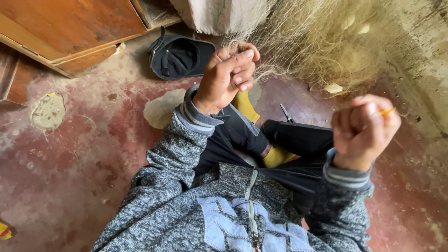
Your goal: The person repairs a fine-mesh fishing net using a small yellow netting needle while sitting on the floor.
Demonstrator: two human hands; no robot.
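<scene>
A pale, fine-meshed fishing net point(322, 42) hangs bunched ahead of me. My left hand point(227, 77) pinches a few of its strands between thumb and fingers at the net's lower left edge. My right hand point(364, 130) is closed around a thin yellow netting needle point(387, 111), whose tip pokes out past the fingers at the right. A taut thread runs from that hand toward the net. I sit on the floor in a grey speckled zip jacket, black trousers and yellow socks.
A black cap point(179, 57) lies upside down on the worn red floor point(79, 158). A wooden cabinet point(70, 28) stands at the upper left. Small scissors point(285, 113) lie beside my leg. A rough concrete wall point(424, 60) rises at right.
</scene>
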